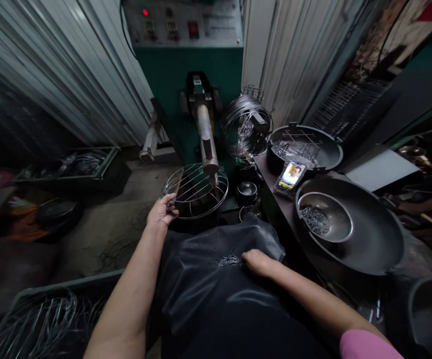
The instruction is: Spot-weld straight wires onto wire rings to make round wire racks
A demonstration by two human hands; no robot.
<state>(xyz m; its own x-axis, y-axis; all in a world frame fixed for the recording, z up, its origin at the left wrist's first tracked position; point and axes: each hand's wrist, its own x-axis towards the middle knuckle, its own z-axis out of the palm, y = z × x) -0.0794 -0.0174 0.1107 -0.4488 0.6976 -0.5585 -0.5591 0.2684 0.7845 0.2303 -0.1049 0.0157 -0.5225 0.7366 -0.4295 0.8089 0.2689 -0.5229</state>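
Note:
My left hand pinches the left rim of a round wire rack, a hoop crossed by parallel rods. The rack lies tilted under the tip of the welding machine's rod-shaped electrode arm. On my lap, a dark apron carries a small heap of short bent wire pieces. Just right of that heap is my right hand, its fingers closed; whatever they hold is hidden.
A green machine body with a lit red lamp stands ahead. Coiled wire hangs beside it. To the right are a large black pan, a metal bowl of small parts and a lit phone. Crates of wire stand left.

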